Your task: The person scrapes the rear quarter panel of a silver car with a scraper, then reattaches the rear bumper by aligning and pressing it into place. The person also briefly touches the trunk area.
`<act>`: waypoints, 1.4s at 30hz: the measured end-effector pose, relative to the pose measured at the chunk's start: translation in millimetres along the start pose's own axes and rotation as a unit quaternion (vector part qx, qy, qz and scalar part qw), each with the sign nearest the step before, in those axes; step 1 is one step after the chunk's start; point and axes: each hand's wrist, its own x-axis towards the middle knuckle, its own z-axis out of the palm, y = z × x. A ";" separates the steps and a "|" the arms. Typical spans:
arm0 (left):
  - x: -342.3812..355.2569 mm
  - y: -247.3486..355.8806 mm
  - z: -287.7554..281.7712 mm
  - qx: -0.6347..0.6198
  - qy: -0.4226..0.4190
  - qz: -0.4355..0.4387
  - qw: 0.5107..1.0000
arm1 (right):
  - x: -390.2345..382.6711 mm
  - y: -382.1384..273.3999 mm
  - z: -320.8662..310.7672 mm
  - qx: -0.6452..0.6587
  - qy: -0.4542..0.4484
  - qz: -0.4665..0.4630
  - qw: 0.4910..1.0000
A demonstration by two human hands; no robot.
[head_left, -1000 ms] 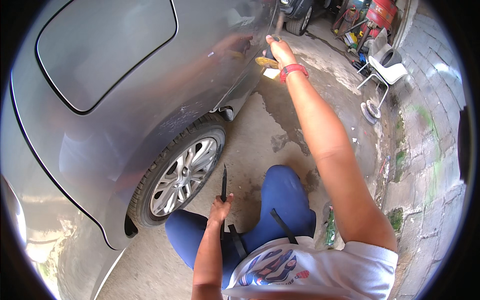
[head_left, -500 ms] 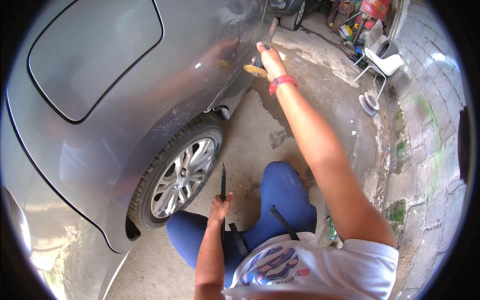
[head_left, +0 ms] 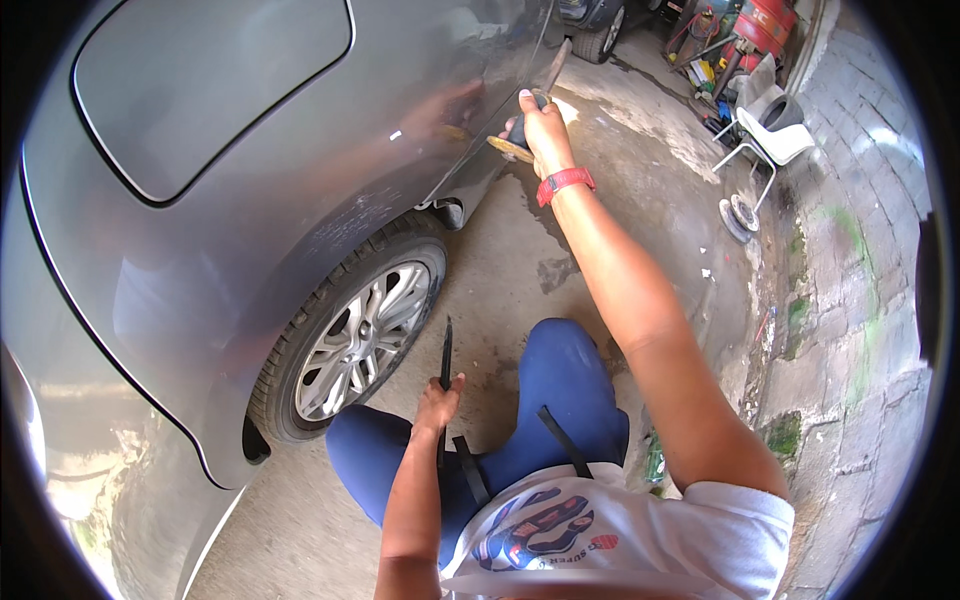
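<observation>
Ahead, beside the car's side, my right hand [head_left: 548,135], with a red wristband, is closed round a black rounded grip with a yellow-brown disc [head_left: 510,149] under it, perhaps a sanding pad. A brown rod-like shape [head_left: 558,66] shows just beyond that hand; I cannot tell whether it is held. Low in the middle, my left hand [head_left: 438,402] is wrapped round a thin, long black bar [head_left: 447,350] with a narrow tip, standing near my knee and the wheel. The dark grey car body [head_left: 270,200] carries pale scuffs [head_left: 350,218] above the wheel arch.
The car's wheel [head_left: 360,340] is close to my left knee. A white chair [head_left: 770,135] and round metal discs [head_left: 738,216] stand at the right, by a grey block wall [head_left: 850,300]. Red equipment [head_left: 765,25] and another vehicle's tyre [head_left: 603,40] are farther back.
The view has shifted slightly, so the car's panel lines and the background sit a little differently. Both hands keep their grips, with the disc still close to the car's side.
</observation>
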 end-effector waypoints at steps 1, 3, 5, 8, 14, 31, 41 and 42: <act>-1.6 2.3 -0.1 0.003 0.010 0.007 1.000 | -2.8 1.9 3.2 0.016 0.003 -0.004 1.000; -6.5 4.5 -2.5 0.003 0.017 0.012 1.000 | -5.6 0.4 2.9 -0.033 -0.052 0.033 0.998; -9.6 8.1 -2.4 -0.014 0.014 0.010 1.000 | -8.1 -1.1 2.9 -0.030 -0.017 0.028 0.999; -11.5 12.1 -3.3 -0.002 0.019 0.011 1.000 | -15.3 1.3 5.2 -0.012 -0.042 -0.001 0.999; -10.5 14.7 -6.1 0.007 0.007 0.009 1.000 | -25.6 11.4 7.3 0.032 -0.006 0.009 0.999; -15.1 16.6 -9.4 0.000 0.004 0.018 1.000 | -27.5 21.5 5.0 -0.047 -0.069 0.079 0.993; -3.0 7.7 -1.5 0.010 0.008 0.015 1.000 | -55.4 49.5 16.4 -0.034 -0.009 0.030 0.999; -0.5 7.1 -1.6 0.015 0.005 0.014 1.000 | -56.1 51.1 18.7 -0.014 -0.004 0.001 1.000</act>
